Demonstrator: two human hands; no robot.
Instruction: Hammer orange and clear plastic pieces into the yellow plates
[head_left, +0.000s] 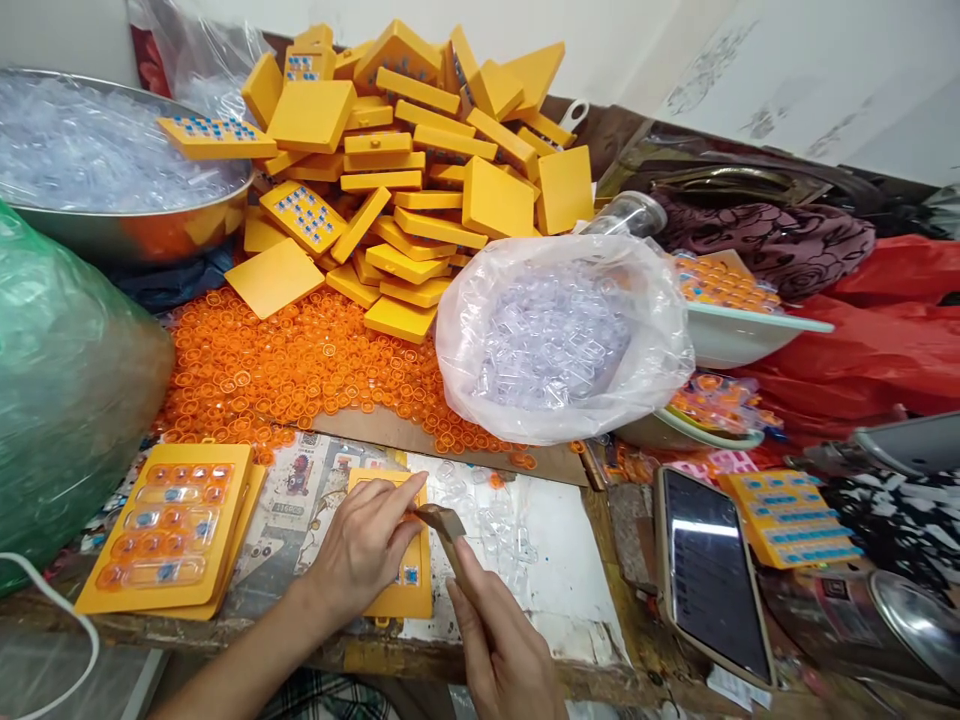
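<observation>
Yellow panel [420,600] lies pinned under the left hand [367,548], right hand [501,650] gripping a tool [441,520], orange caps [285,370] heaped behind.

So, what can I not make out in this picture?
Head view:
yellow tray: mostly covered by the left hand.
tool: its working end hidden by that hand's fingers.
right hand: cut off by the bottom edge.
phone: screen only glare.

Left hand [367,545] covers panel [414,597] (mostly) — right hand [501,645] hides tool [442,520] handle.
</observation>
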